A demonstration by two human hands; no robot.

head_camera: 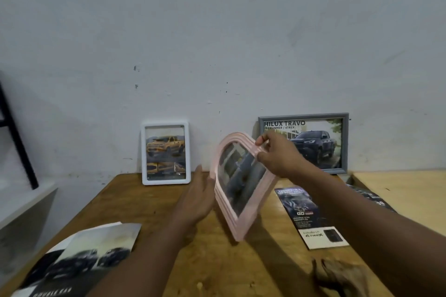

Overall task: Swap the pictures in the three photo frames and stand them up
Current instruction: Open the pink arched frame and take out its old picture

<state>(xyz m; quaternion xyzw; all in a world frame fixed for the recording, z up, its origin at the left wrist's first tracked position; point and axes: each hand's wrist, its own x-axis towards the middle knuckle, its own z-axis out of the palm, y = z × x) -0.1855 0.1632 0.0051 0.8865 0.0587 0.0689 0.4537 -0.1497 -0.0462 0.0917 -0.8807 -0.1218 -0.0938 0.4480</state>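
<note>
A pink arched photo frame [241,183] is tilted above the middle of the wooden table [149,200], a dark picture inside it. My right hand [277,154] grips its top right edge between thumb and fingers. My left hand [198,198] lies flat against the frame's left side, fingers extended. A white frame [166,153] with a yellow truck picture stands against the wall at the back left. A grey frame [304,143] with a dark truck picture stands against the wall at the back right.
A dark leaflet [309,217] lies flat right of the pink frame. Loose truck pictures [79,258] lie at the front left. More dark prints [371,198] sit at the seam with a lighter table [410,190] on the right.
</note>
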